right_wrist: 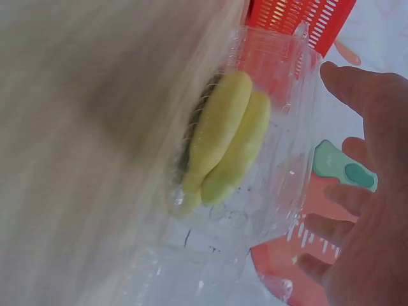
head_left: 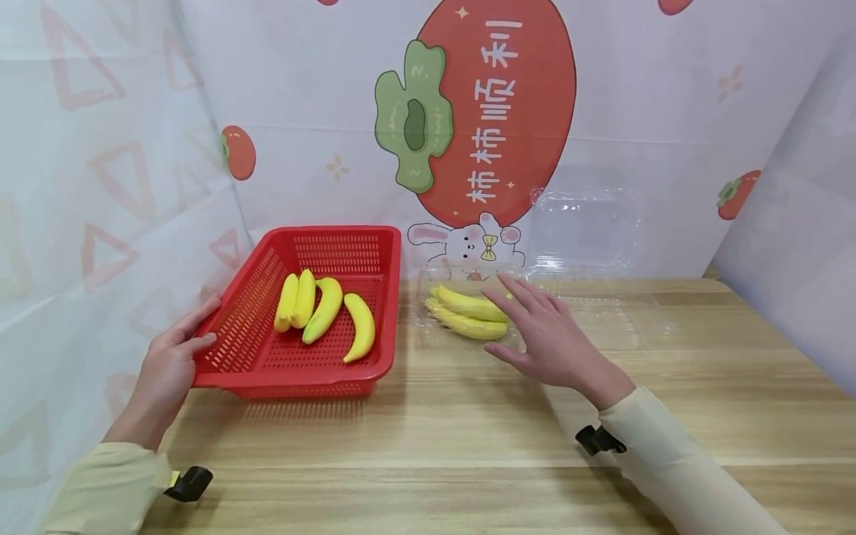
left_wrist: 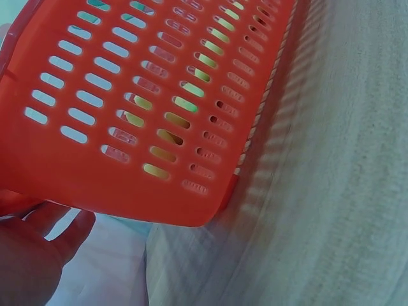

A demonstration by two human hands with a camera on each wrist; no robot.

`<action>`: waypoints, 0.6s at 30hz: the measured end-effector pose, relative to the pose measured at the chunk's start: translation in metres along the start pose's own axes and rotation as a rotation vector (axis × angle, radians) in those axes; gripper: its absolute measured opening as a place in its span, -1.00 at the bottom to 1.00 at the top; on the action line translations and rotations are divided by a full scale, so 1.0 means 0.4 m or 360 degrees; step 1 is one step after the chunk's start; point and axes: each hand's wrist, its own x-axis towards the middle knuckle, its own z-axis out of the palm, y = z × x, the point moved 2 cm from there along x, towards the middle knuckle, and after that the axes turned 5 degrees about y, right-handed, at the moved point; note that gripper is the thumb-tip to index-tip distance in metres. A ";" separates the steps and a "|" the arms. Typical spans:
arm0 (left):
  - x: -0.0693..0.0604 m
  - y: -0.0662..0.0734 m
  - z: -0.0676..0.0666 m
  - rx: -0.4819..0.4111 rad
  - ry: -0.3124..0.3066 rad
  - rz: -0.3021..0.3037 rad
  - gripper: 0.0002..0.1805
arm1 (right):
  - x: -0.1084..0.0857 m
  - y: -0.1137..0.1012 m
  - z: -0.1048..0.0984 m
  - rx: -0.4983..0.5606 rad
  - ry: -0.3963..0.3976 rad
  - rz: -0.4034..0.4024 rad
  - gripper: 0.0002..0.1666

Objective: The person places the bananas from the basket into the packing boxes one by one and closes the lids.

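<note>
At the left, my left hand (head_left: pixel 167 364) grips the rim of a red perforated plastic basket (head_left: pixel 294 380), thumb over the edge. Several yellow bananas (head_left: pixel 325 310) lie inside it, one apart from the others. Whether the basket's base rests fully on the table cannot be told. My right hand (head_left: pixel 551 340), fingers spread and holding nothing, is over the right side of a clear plastic box (head_left: pixel 423 305). At least two bananas (right_wrist: pixel 220 121) lie side by side in that box. The hand hides part of the box in the head view.
The box's clear hinged lid (head_left: pixel 585 230) stands raised at the back right, by the printed backdrop (head_left: pixel 301 200). The wood-grain table (head_left: pixel 428 446) stretches out in front. A white cloth wall (head_left: pixel 127 193) rises close beside my left hand.
</note>
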 end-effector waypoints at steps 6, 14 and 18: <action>0.001 0.005 0.000 0.0046 -0.0013 0.0008 -0.39 | 0.057 -0.037 -0.013 0.0007 0.0024 -0.0104 0.04; 0.000 0.003 -0.003 0.0064 -0.0016 0.0015 -0.38 | 0.140 -0.110 -0.022 -0.0013 0.0019 -0.0208 0.07; 0.001 0.003 -0.001 0.0040 -0.0026 0.0005 -0.38 | 0.178 -0.140 -0.024 -0.0021 0.0001 -0.0216 0.06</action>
